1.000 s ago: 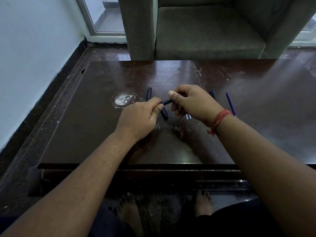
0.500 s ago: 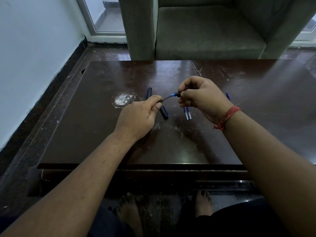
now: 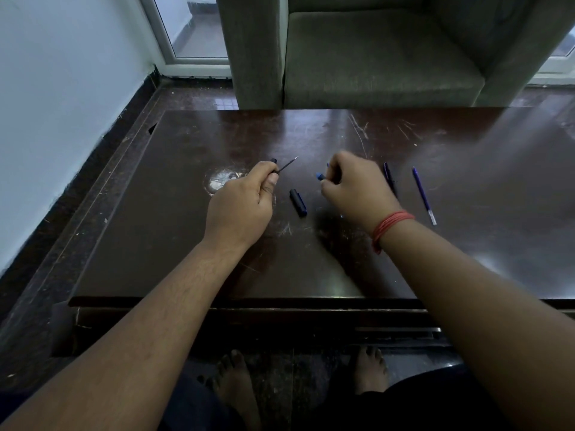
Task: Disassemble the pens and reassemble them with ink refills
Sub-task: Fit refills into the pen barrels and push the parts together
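Pulled apart since half a second ago: refill drawn clear of its blue tip piece.

Left hand (image 3: 239, 206), frame centre, curled round thin dark ink refill (image 3: 287, 164); right hand (image 3: 354, 188) pinching small blue nose cone (image 3: 320, 176). Between them, dark pen cap (image 3: 298, 202) on scratched brown wooden table (image 3: 155, 244). Farther right, slim blue refill (image 3: 423, 195). Best set cone down near cap, kept from rolling.

Dark table (image 3: 435, 244) bears pen cap (image 3: 298, 202), refill (image 3: 423, 195).

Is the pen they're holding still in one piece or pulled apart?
Pulled apart. The left hand holds a piece with a thin refill tip sticking out; the right hand holds a separate blue piece.
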`<state>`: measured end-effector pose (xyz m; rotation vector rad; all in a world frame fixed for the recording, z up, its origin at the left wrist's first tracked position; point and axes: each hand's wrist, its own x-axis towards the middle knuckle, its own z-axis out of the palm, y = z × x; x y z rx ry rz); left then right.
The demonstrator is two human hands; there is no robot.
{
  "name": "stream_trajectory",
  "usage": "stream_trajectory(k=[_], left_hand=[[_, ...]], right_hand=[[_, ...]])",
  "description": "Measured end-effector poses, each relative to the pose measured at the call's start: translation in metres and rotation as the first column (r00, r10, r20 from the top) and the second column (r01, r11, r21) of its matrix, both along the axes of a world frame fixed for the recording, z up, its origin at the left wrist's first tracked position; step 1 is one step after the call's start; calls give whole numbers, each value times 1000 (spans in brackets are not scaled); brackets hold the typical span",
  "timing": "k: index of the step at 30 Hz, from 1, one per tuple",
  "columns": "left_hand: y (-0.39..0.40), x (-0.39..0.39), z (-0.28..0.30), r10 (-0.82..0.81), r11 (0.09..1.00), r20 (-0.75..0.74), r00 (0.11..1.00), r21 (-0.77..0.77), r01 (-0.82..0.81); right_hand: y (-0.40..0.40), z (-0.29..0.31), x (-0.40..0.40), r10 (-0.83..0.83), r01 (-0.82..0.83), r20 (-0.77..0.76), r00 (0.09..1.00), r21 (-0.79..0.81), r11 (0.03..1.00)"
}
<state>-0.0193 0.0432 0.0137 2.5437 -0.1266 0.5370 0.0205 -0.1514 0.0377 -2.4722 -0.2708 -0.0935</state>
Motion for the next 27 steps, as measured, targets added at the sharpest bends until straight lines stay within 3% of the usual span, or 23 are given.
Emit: stream_trajectory(k=[6,15,27], left_hand=[[0,-1,1,17,1000,-10,1000,2,-17],[0,0,0,-1,1000,-1,1000,-4,1],[-1,-1,-2,1,1000,-24,1000,-3,-1]], right_hand=[[24,-15,-6,80,-69,54,995,-188,980],[26,-18,-3,141,-141,-14,990,-217,966],[14,-10,3,62,-66,-31,998,-178,982]])
